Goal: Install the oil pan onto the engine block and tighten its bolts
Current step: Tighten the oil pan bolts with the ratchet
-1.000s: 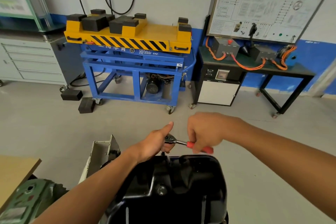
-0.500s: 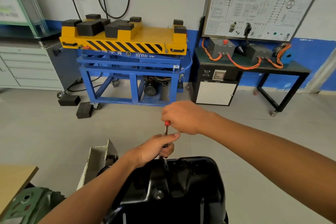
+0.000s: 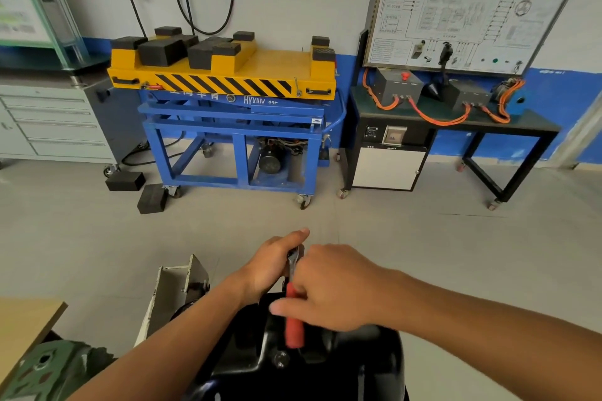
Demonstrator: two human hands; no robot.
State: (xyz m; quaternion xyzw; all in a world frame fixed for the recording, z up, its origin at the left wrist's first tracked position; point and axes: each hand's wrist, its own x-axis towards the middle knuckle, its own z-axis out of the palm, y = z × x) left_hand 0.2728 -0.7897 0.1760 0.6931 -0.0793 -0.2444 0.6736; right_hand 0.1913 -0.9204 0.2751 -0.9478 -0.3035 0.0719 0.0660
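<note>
**Oil pan** (image 3: 342, 368): black and glossy, found at the lower centre edge of the view, directly below both hands. A round plug is seen on its upper face. What it is seated on is hidden.

**Ratchet wrench** (image 3: 294, 330): red handle, metal head. It is held over the far end of the oil pan, with the head set away from the viewer and the handle pointed back toward the viewer.

**Left hand** (image 3: 273, 265): the grip is closed round the metal head of the ratchet wrench, with the thumb stretched upward.

**Right hand** (image 3: 335, 290): the grip is clamped on the upper part of the red handle, and the lower part is left showing below the fingers.

**Surroundings:**
- A white bracket (image 3: 176, 286) is placed just left of the oil pan.
- A green casting (image 3: 49, 368) and a wooden tabletop (image 3: 22, 319) are seen at the lower left.
- A blue lift cart (image 3: 228, 127) with a yellow deck is parked by the wall.
- Two rubber blocks (image 3: 125, 181) are laid on the floor beside the lift cart.
- A drawer cabinet (image 3: 49, 120) is set to the left of the lift cart.
- A black bench (image 3: 456, 120) with orange cables is set to the right of the lift cart, below a wiring board (image 3: 472, 3).
</note>
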